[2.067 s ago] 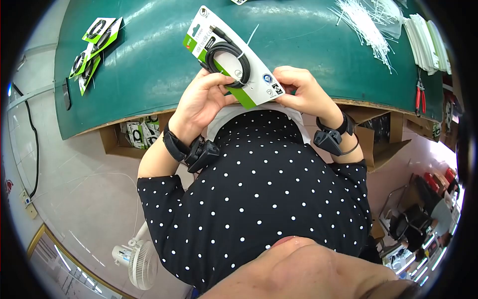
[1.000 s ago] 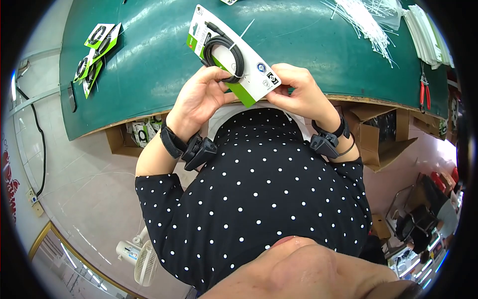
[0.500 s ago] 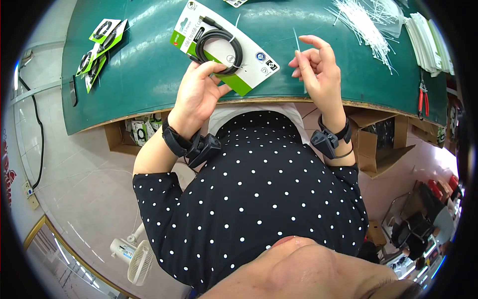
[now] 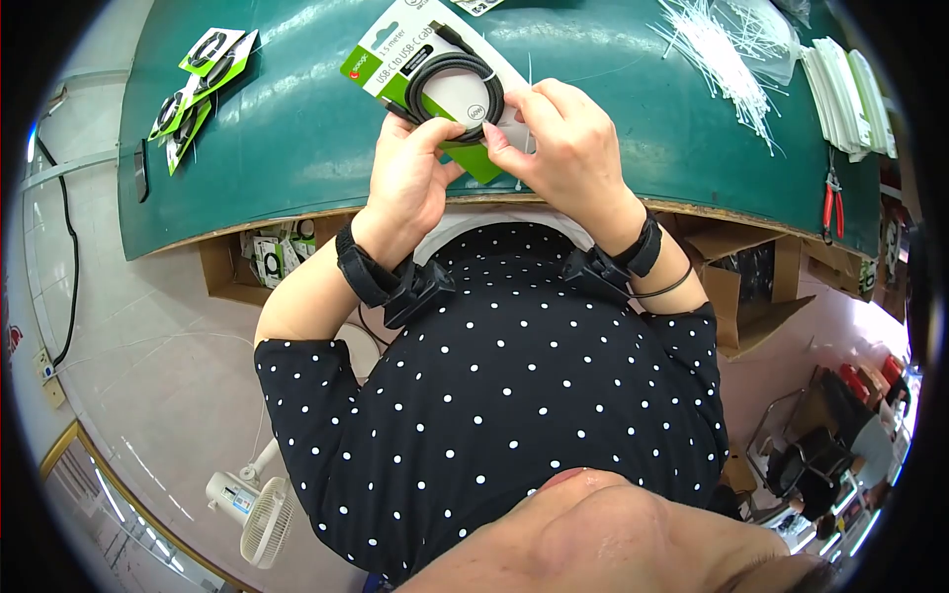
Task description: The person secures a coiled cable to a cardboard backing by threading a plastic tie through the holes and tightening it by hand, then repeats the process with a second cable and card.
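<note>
Card [image 4: 457, 91] partly beyond top edge

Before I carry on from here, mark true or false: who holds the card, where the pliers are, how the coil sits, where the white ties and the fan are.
1. The left hand holds the printed card. True.
2. The right hand grips the red-handled pliers. False: they lie near the table's right edge, and that hand is at the cable coil.
3. The cable coil lies against the printed front of the card. True.
4. Loose white ties are piled on the green table. True.
5. The fan stands on the green table. False: it is off the table, behind it at the lower left of the view.
</note>
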A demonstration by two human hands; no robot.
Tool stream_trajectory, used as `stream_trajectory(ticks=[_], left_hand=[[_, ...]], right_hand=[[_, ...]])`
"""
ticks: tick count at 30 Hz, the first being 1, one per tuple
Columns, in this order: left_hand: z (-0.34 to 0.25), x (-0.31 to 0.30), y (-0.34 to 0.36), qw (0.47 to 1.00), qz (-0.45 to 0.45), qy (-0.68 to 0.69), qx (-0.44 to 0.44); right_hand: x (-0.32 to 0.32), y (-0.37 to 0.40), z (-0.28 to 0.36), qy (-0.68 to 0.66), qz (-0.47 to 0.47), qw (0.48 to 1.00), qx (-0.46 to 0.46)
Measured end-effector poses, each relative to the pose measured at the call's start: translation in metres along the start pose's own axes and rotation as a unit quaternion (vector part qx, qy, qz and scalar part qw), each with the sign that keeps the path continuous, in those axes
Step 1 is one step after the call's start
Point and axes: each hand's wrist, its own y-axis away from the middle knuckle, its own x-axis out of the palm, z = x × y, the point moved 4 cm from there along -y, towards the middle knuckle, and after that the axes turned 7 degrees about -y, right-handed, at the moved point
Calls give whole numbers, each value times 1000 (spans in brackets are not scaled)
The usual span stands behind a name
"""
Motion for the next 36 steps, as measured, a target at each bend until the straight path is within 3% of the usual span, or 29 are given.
stream_trajectory(ticks=[5,12,21,25,28,29,32,36], left_hand=[[-1,3,-2,1000,6,6,-7],[-5,0,-1,999,16,12,-27],[-9,2,-1,999,39,12,-27],[-11,2,0,998,35,26,-37],[-19,0,1,997,48,41,-36],[-20,-1,1,997,55,44,-40],[-23,-4,1,995,71,48,-47],[-25,-2,1,993,86,51,-56]], right_hand=[[1,1,-2,9,-12,1000,24],[-2,-4,-8,-10,10,999,-50],[-2,-6,-11,-12,-10,998,-58],[-18,-11,-13,-113,65,991,-19],[-39,-7,-30,-287,-79,946,128],[-42,-5,-32,-288,-79,946,128],[-39,9,-43,-345,-36,909,228],[-21,23,-46,-353,58,902,241]])
